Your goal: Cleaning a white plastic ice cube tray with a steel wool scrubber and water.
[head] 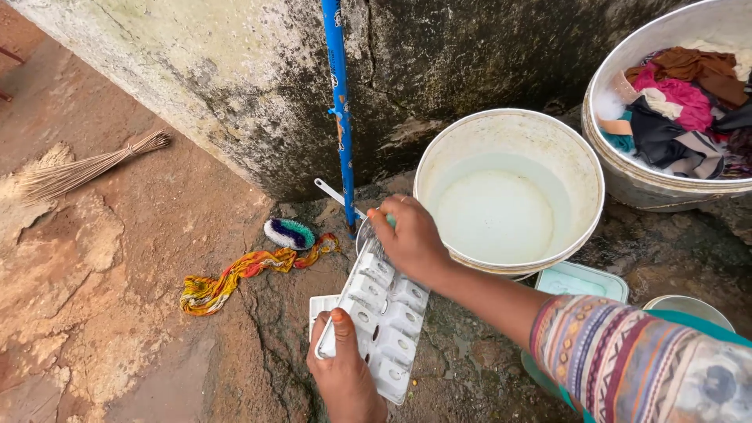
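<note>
White moulded plastic tray (384,313), both hands gripping

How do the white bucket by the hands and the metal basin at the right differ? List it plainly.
The white bucket holds only cloudy water; the metal basin is piled with mixed-colour clothes. The white bucket shows whole, with the right hand just beside its rim; the metal basin is cut off by the picture's edge, away from both hands. Both are round, open-topped and stand by the stained wall.
</note>
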